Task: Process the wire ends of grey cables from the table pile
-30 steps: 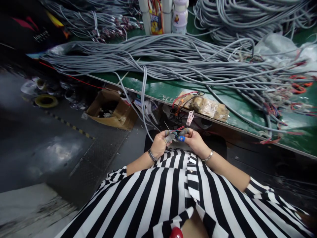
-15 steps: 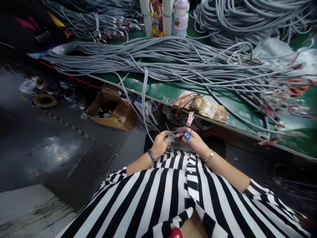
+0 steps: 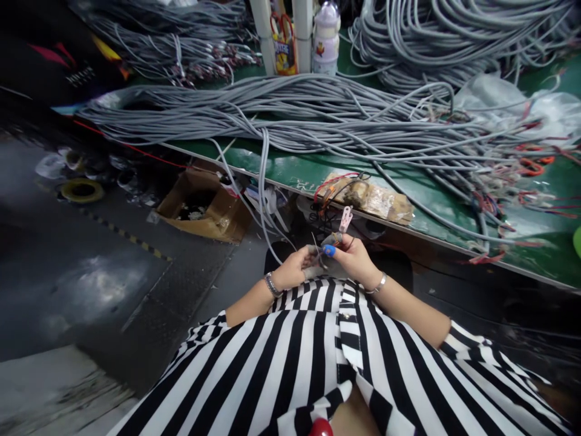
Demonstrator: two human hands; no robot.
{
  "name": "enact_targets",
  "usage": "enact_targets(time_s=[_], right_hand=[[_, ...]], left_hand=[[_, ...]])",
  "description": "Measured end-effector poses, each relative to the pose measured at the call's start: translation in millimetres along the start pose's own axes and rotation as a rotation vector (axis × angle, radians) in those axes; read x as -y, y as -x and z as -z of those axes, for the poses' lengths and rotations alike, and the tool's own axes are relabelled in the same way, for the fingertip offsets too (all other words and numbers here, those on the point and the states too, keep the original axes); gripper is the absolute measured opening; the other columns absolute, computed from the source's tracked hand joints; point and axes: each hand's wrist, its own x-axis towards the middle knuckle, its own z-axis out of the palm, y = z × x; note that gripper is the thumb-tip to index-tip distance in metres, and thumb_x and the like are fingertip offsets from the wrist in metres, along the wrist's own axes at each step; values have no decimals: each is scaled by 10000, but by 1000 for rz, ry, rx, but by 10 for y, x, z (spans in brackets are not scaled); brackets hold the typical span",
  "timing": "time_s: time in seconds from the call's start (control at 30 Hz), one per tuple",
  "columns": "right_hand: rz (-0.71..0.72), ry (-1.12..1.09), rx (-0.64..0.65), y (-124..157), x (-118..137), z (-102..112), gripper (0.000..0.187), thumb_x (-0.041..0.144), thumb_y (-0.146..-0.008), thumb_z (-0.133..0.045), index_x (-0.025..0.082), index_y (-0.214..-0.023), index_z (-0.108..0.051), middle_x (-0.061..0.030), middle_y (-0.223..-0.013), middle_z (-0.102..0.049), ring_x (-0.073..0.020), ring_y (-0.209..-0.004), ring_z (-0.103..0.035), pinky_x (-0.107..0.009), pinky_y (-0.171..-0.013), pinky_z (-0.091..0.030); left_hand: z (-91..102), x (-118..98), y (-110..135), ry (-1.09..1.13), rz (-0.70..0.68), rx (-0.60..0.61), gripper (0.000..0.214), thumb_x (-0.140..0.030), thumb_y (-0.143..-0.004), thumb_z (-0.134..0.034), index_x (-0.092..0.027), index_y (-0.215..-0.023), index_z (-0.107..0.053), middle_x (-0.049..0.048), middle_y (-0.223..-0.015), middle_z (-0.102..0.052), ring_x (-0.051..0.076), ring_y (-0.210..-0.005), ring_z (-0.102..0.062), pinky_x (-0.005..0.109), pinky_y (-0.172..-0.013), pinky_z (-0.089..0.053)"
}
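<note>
My left hand point(image 3: 293, 270) and my right hand point(image 3: 350, 257) meet just above my lap, below the edge of the green bench point(image 3: 290, 171). Both pinch the stripped end of a grey cable point(image 3: 262, 200) that hangs down from the bench, with thin coloured wires point(image 3: 318, 251) between the fingertips. Grey tape wraps several fingertips, and a blue cap covers the right thumb point(image 3: 329, 250). A small pink clip point(image 3: 345, 218) dangles right above my right hand.
Thick bundles of grey cable point(image 3: 318, 115) cover the bench. A taped brown packet with red wires point(image 3: 367, 197) lies at its near edge. Bottles point(image 3: 324, 36) stand at the back. An open cardboard box point(image 3: 202, 203) and a tape roll point(image 3: 82, 189) lie on the dark floor to the left.
Both hands have dropped slightly and drawn closer together. The right thumb with the blue cap has shifted left, toward the left hand's fingertips. The view has tilted a little.
</note>
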Motion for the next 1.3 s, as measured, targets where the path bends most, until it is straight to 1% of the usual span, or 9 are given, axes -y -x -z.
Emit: enact_targets(time_s=[0.07, 0.33, 0.5, 0.67, 0.83, 0.93, 1.03, 1.13, 1.3], right_hand=[[-6, -18, -2, 18, -13, 47, 310, 405, -635, -809, 172, -770, -655, -13, -709, -675, -124, -620, -591, -268, -631, -506], [117, 126, 20, 123, 82, 160, 273, 423, -697, -763, 194, -813, -670, -28, -745, -670, -156, -663, -608, -306, -663, -514], [291, 199, -102, 266, 210, 332, 403, 568, -771, -655, 216, -969, -662, -32, -700, -618, -160, -618, -565, -314, -603, -480], [84, -31, -312, 261, 99, 560, 456, 639, -794, -588, 186, -841, -613, 22, -537, -489, -56, -384, -264, -215, -379, -179], [-355, -143, 110, 184, 52, 515, 557, 699, -699, -649, 158, -641, -533, 28, -480, -496, -16, -360, -170, -184, -351, -80], [-459, -161, 397, 159, 86, 366, 653, 792, -654, -599, 144, -606, -532, 21, -461, -497, -10, -351, -172, -179, -336, -80], [-487, -180, 483, 121, 118, 211, 609, 744, -602, -688, 164, -637, -506, 46, -471, -491, -16, -351, -198, -177, -333, -98], [-377, -68, 382, 89, 126, 111, 534, 626, -596, -771, 174, -621, -487, 70, -473, -436, -34, -394, -275, -180, -368, -187], [72, 319, 130, 148, 123, 111, 471, 551, -763, -668, 172, -578, -458, 45, -535, -411, -70, -510, -330, -211, -473, -264]], left_hand=[[85, -8, 25, 143, 110, 79, 452, -458, -787, -677, -172, -1101, -523, 22, -829, -603, 106, -643, -585, 231, -603, -482], [123, -134, -173, 109, 297, 518, 497, -622, -791, -595, -137, -685, -578, 20, -576, -595, 64, -433, -457, 185, -437, -353], [77, -300, -233, -36, 74, 331, 411, -539, -814, -611, -136, -756, -671, 45, -602, -637, 113, -515, -550, 219, -509, -420], [229, -479, -118, -613, -398, -41, 192, -326, -828, -616, -208, -916, -739, 76, -744, -714, 169, -686, -632, 283, -673, -486], [344, -524, -71, -881, -555, -29, 237, -228, -795, -577, -241, -979, -726, 78, -857, -728, 176, -738, -632, 308, -722, -493], [341, -530, -103, -905, -563, 31, 246, -221, -787, -559, -236, -977, -714, 74, -858, -715, 170, -733, -618, 304, -710, -484], [310, -520, -131, -975, -585, 90, 203, -215, -781, -540, -220, -908, -698, 69, -824, -695, 163, -715, -594, 294, -687, -466], [271, -501, -132, -1058, -580, 121, 137, -215, -781, -532, -205, -799, -667, 69, -769, -666, 164, -685, -563, 290, -666, -445], [225, -542, -146, -907, -385, 111, 131, -290, -819, -565, -187, -775, -635, 67, -718, -630, 177, -665, -564, 283, -638, -436]])
